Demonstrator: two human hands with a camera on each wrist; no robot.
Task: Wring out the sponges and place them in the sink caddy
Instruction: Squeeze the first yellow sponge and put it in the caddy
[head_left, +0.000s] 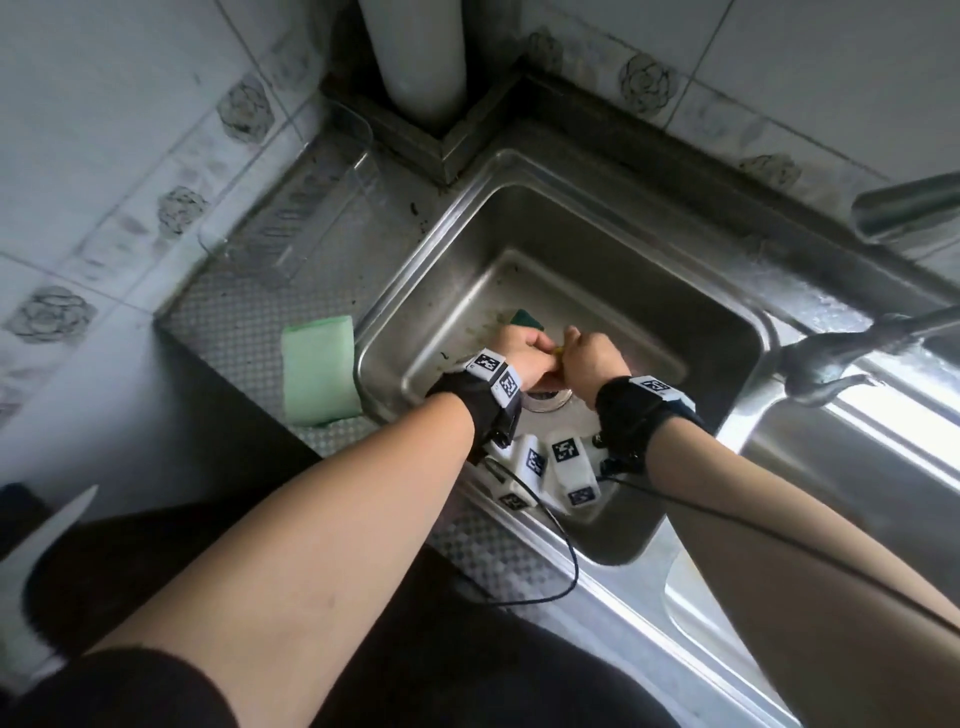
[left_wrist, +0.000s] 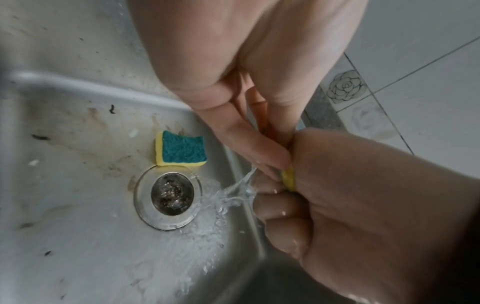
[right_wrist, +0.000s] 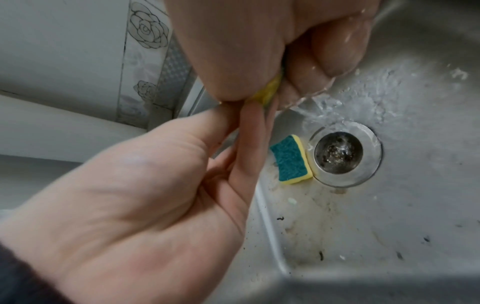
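Over the steel sink (head_left: 571, 171) my left hand (head_left: 532, 349) (left_wrist: 337, 195) (right_wrist: 259, 41) is a fist around a yellow sponge (left_wrist: 288, 179) (right_wrist: 267, 92), and only a sliver of it shows. Water streams from the fist toward the drain (left_wrist: 171, 194) (right_wrist: 337, 153). My right hand (head_left: 584, 349) (right_wrist: 155, 185) (left_wrist: 233, 61) pinches the same sponge's end with thumb and long fingers, touching the left fist. A second yellow sponge with a teal scouring face (left_wrist: 182, 149) (right_wrist: 291, 159) (head_left: 527, 318) lies on the sink floor beside the drain. The clear plastic caddy (head_left: 291, 208) stands on the counter left of the sink.
A pale green sponge (head_left: 319, 371) lies on the textured drainboard at the sink's left rim. The faucet (head_left: 841, 353) reaches in from the right. A white pipe (head_left: 415, 52) rises in the back corner. Tiled walls enclose the counter on two sides.
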